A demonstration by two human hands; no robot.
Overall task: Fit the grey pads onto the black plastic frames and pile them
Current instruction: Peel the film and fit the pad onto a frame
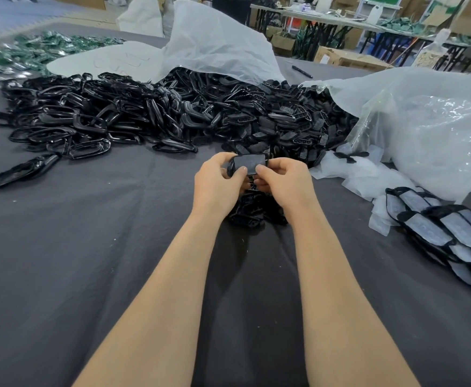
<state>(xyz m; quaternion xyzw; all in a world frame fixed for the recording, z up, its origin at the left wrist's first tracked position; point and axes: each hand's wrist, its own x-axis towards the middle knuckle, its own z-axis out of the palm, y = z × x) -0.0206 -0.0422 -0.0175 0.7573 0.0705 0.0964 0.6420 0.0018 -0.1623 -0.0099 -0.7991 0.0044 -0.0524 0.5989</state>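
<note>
1. Two hands, left [218, 178] and right [283, 177], pinch one frame [232, 166] above the table [89, 247]; thumbs press the pad [249, 162] flat, probably seating it.
2. Loose frames [103, 118] heaped ahead, within reach.
3. Finished pile [449, 230] at right, overlapped, likely for counting.

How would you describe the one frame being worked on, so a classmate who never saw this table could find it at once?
Start at the big heap of black frames across the dark cloth table, then come toward the camera to the two hands. The frame with its grey pad sits between the left hand and right hand, the only one lifted and held.
</note>
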